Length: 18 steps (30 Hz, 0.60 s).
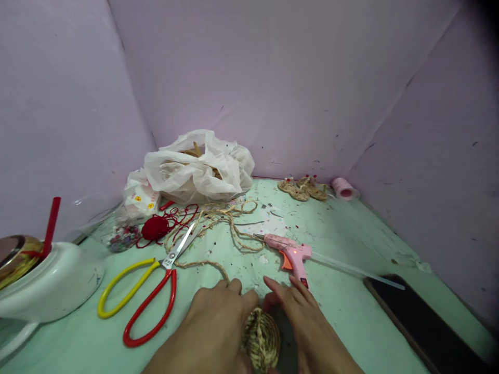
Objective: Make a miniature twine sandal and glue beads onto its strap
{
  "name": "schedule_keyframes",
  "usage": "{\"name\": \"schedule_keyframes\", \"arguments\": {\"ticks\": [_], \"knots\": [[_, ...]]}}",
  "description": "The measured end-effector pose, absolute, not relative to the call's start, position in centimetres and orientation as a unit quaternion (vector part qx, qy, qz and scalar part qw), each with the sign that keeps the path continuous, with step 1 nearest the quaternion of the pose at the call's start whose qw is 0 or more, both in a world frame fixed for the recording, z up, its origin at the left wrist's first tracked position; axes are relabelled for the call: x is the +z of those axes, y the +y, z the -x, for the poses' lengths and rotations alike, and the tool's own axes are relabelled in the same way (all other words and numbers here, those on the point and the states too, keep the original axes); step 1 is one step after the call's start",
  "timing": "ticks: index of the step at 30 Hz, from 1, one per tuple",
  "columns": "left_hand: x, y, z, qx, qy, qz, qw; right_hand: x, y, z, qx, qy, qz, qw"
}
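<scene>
Both hands meet at the bottom middle over a small coiled piece of woven jute rope (262, 338). My left hand (212, 324) curls round its left side, fingers closed against it. My right hand (302, 322) presses on its right side, fingers together. A strand of jute twine (218, 228) runs from the piece back across the green tabletop (351, 311) toward a loose tangle. Right behind my right hand lies a pink hot glue gun (290, 252) with a lit red lamp and a clear glue stick at its back.
Large scissors (144, 291) with one red and one yellow handle lie left of my hands. A red yarn ball (155, 227), crumpled plastic bags (198, 169), small woven jute pieces (304, 189), a pink spool (343, 188), a dark phone (421, 322) and a white bowl (50, 285) surround them. Pale pink walls enclose the table.
</scene>
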<state>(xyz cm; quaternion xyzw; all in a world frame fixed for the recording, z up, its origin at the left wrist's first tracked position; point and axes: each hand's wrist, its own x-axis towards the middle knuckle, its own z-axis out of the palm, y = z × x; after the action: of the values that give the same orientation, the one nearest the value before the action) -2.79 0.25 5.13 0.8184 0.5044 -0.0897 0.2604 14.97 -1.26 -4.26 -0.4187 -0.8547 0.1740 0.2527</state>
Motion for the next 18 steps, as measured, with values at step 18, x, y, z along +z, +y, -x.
{"name": "schedule_keyframes", "arguments": {"ticks": [18], "knots": [[4.86, -0.02, 2.48, -0.063, 0.513, -0.820, 0.246, -3.89, -1.39, -14.83, 0.179, -0.858, 0.404, 0.261]]}}
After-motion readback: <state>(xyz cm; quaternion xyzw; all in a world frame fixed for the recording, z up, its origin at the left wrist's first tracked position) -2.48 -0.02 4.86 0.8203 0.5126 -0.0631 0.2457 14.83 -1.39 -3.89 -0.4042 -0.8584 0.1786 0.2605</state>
